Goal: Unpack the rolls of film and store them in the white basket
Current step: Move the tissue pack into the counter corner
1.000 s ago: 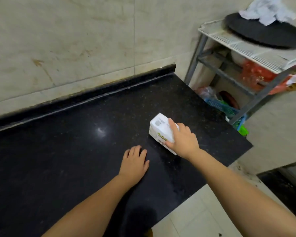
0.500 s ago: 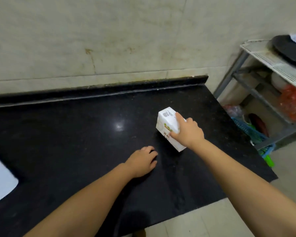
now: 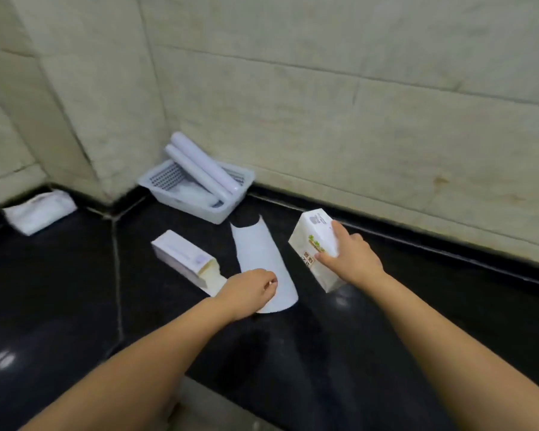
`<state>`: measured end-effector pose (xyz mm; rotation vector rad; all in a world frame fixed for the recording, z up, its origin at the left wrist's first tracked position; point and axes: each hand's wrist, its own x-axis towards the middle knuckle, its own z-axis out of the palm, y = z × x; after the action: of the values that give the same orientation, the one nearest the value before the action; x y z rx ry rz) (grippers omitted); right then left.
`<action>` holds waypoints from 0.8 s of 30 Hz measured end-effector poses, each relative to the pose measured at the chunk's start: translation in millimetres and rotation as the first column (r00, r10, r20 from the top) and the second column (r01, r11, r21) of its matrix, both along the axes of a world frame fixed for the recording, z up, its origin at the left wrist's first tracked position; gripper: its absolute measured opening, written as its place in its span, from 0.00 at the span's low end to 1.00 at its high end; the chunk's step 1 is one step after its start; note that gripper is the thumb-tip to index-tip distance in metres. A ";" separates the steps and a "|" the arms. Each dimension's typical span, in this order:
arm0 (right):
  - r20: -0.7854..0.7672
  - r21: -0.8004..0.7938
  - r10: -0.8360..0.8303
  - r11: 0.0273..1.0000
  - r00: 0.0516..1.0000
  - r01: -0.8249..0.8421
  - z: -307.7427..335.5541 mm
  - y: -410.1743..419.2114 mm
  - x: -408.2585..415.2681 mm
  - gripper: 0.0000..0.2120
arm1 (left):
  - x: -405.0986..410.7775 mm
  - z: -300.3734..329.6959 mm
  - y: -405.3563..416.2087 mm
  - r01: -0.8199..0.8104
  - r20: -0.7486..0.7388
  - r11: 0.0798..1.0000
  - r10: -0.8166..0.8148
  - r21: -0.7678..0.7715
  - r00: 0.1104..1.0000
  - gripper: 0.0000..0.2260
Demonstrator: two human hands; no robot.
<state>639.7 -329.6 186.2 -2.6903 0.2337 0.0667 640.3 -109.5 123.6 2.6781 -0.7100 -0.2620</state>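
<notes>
My right hand (image 3: 352, 259) grips a sealed film box (image 3: 316, 247), tilted above the counter; my left hand (image 3: 249, 290) rests curled on a white sheet (image 3: 262, 259). Next I'd open it, far-left white basket (image 3: 218, 209) already holding rolls (image 3: 199, 164).

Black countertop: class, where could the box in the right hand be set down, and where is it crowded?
Bare patches of the black countertop: left of the open box, and right of the held box along the wall. Crowded: the middle, from the white basket down past the white sheet under the left hand.
</notes>
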 end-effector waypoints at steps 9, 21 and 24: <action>0.060 0.039 0.397 0.916 0.916 -0.399 -0.7 267.1 75.6 0.39 | 8.9 20.5 292.2 -0.446 0.040 0.894 0.445 0.036 0.895 0.12; -0.146 0.205 0.600 0.796 0.786 -0.569 -58.9 457.8 200.1 0.40 | 77.0 -23.1 444.0 -0.754 -0.064 0.656 0.754 0.034 0.653 0.10; -0.204 0.378 0.571 0.796 0.795 -0.474 -73.2 494.8 233.4 0.39 | 115.9 -28.9 470.0 -0.814 -0.073 0.578 0.815 0.053 0.574 0.12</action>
<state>873.1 165.1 113.1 -2.3327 -0.4234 0.6471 756.3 360.5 94.7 2.6540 0.6153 -0.1237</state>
